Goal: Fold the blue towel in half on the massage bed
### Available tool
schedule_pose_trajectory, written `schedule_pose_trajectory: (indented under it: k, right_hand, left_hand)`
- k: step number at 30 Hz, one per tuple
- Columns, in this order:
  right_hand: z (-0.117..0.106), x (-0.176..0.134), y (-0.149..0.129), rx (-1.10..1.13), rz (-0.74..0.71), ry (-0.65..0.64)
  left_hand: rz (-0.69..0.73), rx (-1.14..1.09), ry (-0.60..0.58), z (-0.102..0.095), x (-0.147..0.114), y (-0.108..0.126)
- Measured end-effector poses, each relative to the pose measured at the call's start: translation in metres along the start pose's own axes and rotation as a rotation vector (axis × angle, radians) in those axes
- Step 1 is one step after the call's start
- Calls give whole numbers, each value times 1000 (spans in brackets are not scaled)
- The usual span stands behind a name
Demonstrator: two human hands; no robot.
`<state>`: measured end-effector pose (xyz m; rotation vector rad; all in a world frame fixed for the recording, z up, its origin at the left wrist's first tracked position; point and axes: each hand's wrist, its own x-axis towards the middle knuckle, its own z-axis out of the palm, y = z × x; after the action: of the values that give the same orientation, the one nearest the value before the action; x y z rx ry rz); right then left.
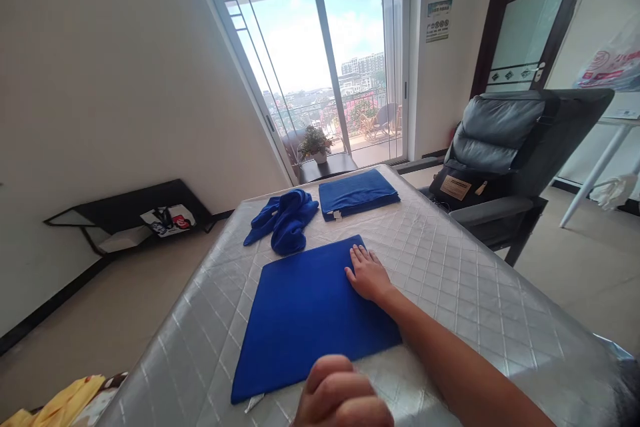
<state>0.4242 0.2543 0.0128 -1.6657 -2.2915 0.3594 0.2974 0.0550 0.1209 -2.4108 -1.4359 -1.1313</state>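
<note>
A blue cloth (pixel 305 320) lies flat and smooth on a quilted, silvery-white mattress (pixel 430 267), with a small white tag at its near left corner. My right hand (pixel 369 273) rests palm down near its far right corner, fingers stretched out. Close to the camera, my left hand (pixel 345 393) is curled into a fist over the cloth's near edge; whatever it may hold is hidden. A crumpled blue cloth (pixel 290 220) lies beyond, to the left. Beside that sits a folded stack of blue cloths (pixel 357 193) with a white tag showing.
A black reclining chair (pixel 505 140) bearing a dark bag (pixel 463 183) stands along the right side. Past the far end, a potted plant (pixel 316 143) sits on a small dark table before sliding glass doors. A black-framed rack (pixel 145 213) is by the left wall; yellow fabric (pixel 70 400) lies lower left.
</note>
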Motion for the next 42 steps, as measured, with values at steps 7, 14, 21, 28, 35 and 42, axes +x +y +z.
schedule_pose_trajectory:
  k: [7, 14, 21, 28, 35, 42]
  right_hand:
    - [-2, -2, 1, -118, -58, -59]
    - [0, -4, 0, -111, -50, -33]
    - [-1, 0, -3, -74, 31, -44]
    - [-4, 1, -4, -81, 56, -86]
    - [-1, 2, -4, -144, 67, -105]
    - [-8, 24, -1, -259, 42, -117]
  left_hand:
    - [194, -165, -171, 117, 87, -76]
    - [-105, 148, -383, 182, 100, -144]
    - [-239, 341, -499, 157, 68, -191]
    - [-449, 497, -503, 91, 21, -276]
    - [-537, 481, -465, 79, 8, -290]
    - [-548, 451, -451, 79, 12, -287]
